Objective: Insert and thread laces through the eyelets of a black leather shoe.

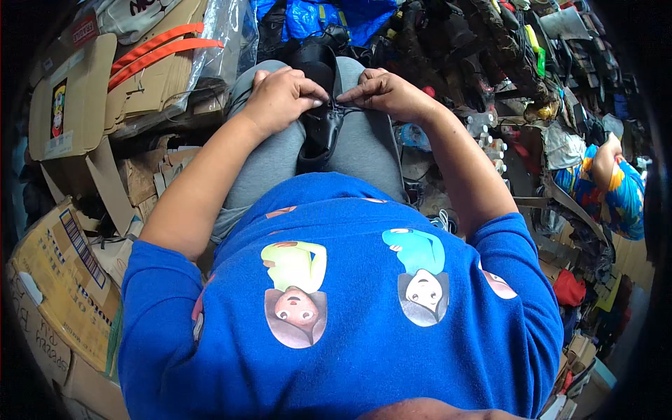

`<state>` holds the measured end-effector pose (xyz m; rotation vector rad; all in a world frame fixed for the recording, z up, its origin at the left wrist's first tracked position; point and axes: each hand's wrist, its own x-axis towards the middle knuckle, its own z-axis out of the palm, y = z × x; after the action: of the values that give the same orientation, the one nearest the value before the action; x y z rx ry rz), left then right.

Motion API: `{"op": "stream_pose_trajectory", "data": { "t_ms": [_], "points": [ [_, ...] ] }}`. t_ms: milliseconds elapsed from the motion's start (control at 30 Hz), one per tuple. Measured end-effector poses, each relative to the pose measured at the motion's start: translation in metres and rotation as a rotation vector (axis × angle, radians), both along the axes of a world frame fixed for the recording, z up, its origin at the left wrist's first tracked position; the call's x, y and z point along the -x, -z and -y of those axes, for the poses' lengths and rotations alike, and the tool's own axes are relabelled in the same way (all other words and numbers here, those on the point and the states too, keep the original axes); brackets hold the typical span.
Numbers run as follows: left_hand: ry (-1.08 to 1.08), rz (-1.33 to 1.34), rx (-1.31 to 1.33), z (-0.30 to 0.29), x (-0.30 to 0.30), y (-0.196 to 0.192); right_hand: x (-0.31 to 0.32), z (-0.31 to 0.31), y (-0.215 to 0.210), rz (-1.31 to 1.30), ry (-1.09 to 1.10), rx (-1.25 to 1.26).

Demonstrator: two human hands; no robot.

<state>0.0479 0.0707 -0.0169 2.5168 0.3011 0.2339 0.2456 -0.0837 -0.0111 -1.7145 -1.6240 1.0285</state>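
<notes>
A black shoe (322, 138) rests in my lap between my grey-trousered thighs, its toe toward my body. Thin dark laces (334, 109) show at the shoe's throat. From the left, my left hand (283, 98) reaches to the throat, thumb and fingers pinched together at the laces. Opposite it, my right hand (390, 94) also has its fingertips pinched there, a small gap away from the left. The lace ends between the fingertips are too small to make out clearly.
Cardboard boxes (73, 98) and flattened cardboard lie at my left, with red-orange straps (157, 52) on top. A heap of shoes and mixed goods (462, 42) fills the right side. Blue plastic (364, 21) lies ahead. Another person's arm (605, 164) shows at far right.
</notes>
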Motion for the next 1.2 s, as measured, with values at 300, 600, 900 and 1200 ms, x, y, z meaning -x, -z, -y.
{"op": "stream_pose_trajectory", "data": {
  "t_ms": [300, 600, 900, 1200],
  "points": [
    [-0.104, 0.100, 0.045, 0.016, 0.023, -0.007, 0.025, 0.019, -0.015, 0.154, 0.182, -0.046],
    [-0.245, -0.156, 0.162, 0.022, 0.002, -0.015, 0.033, 0.012, -0.003, -0.239, 0.368, 0.100],
    [-0.234, -0.274, 0.258, 0.017, -0.012, -0.014, 0.029, 0.001, 0.013, -0.250, 0.379, 0.015],
    [-0.220, -0.096, 0.076, 0.006, 0.017, -0.017, 0.009, 0.017, 0.012, -0.327, 0.356, 0.034]
  ]
}}
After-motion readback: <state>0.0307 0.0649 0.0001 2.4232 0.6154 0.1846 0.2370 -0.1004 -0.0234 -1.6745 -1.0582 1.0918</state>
